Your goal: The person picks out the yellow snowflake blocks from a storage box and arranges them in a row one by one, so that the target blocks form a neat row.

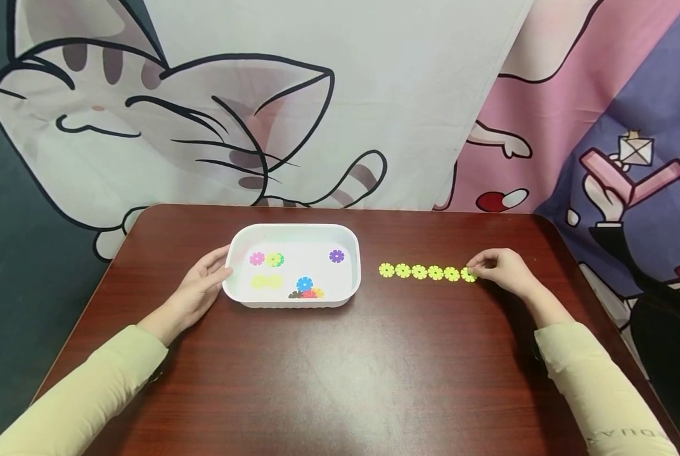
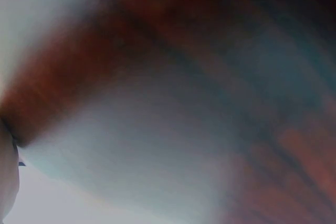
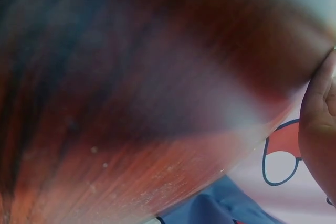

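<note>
A white plastic tray [image 1: 348, 240] stands on the table with flower-shaped plastic discs in it. My left hand [image 1: 198, 286] grips the tray's left end, thumb at the rim. To the right of the tray runs a straight row of several yellow flower-shaped discs [image 1: 419, 272]. At the row's right end, my right hand [image 1: 506, 271] pinches the last yellow disc [image 1: 468, 275], which the fingertips partly cover. Only a sliver of the left hand shows in the left wrist view; part of the right hand [image 3: 319, 129] appears at the right edge of its wrist view.
Inside the tray lie a pink disc [image 1: 256, 258], a purple disc [image 1: 336, 256], a blue disc [image 1: 304, 284], a red disc [image 1: 308, 294] and several others. The brown table [image 1: 340, 380] ends at a cloth backdrop [image 1: 408, 95] printed with cartoon figures.
</note>
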Demonstrator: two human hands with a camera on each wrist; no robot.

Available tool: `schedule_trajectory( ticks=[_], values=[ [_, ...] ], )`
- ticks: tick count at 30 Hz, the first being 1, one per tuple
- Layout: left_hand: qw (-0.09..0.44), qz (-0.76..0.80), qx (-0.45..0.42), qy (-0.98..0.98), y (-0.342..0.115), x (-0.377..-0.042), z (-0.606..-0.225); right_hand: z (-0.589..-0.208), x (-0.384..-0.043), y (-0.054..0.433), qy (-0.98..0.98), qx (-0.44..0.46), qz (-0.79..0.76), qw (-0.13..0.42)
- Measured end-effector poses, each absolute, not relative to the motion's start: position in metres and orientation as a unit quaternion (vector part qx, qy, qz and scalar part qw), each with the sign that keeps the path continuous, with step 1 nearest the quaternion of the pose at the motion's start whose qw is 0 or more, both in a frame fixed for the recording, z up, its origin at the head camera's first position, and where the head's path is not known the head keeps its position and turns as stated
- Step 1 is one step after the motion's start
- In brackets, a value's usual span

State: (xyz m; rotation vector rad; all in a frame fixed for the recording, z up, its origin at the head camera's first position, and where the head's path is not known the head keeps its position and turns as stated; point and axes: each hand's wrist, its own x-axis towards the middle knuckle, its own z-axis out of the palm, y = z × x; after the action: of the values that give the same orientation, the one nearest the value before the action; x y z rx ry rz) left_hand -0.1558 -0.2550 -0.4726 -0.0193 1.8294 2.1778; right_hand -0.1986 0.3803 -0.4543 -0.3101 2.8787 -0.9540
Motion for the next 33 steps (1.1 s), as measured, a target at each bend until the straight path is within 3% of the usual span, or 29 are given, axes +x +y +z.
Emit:
schedule_trajectory(
  ticks=[25,33],
  values=[
    [0.14,0.766,-0.009,0.627,-0.253,-0.156,-0.472,-0.452,-0.202,0.381,0.926,-0.094,-0.361,0.064],
    [0.141,0.767,-0.01,0.626,-0.254,-0.155,-0.471,-0.438,-0.21,0.36,0.92,-0.09,-0.375,0.063]
  ],
)
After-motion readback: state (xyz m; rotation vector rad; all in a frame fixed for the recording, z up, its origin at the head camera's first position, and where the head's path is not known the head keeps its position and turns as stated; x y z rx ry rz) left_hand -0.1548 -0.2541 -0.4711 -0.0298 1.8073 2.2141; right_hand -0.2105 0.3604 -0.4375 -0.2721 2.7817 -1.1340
